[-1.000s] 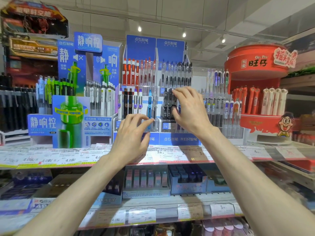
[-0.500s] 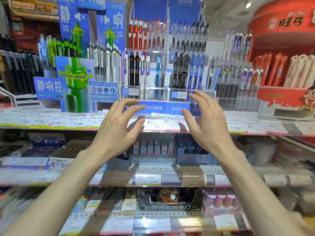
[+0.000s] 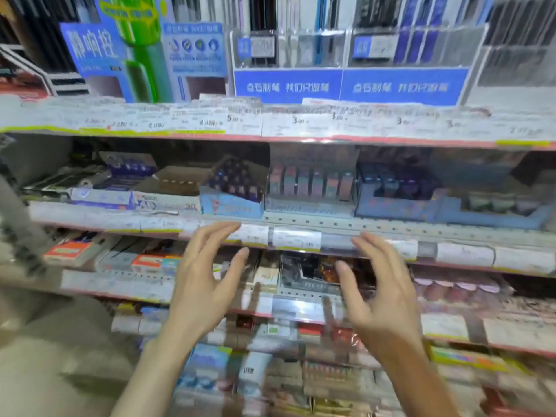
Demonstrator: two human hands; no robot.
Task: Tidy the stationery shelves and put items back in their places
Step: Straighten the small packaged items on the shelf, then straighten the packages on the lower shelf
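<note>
My left hand (image 3: 204, 278) and my right hand (image 3: 379, 293) hover side by side in front of the stationery shelves, palms facing each other, fingers spread and relaxed, holding nothing. Between them, on the third shelf down, sits a dark tray of small packets (image 3: 313, 272). Above my hands the second shelf (image 3: 301, 227) carries a light blue box of dark items (image 3: 234, 191), a row of pastel correction tapes (image 3: 310, 183) and a blue box of purple items (image 3: 397, 194). The top shelf holds clear pen racks with blue labels (image 3: 346, 85). The view is motion-blurred.
A blue and green pen display stand (image 3: 129, 52) stands at the top left. Price-tag strips (image 3: 270, 124) line each shelf edge. Boxed items (image 3: 78, 251) lie at the left of the third shelf, pink jars (image 3: 451, 290) at its right. Lower shelves hold packed goods.
My view has tilted down from the pen racks to the lower shelves. Both hands left the pens and dropped to the level of the third shelf, still empty.
</note>
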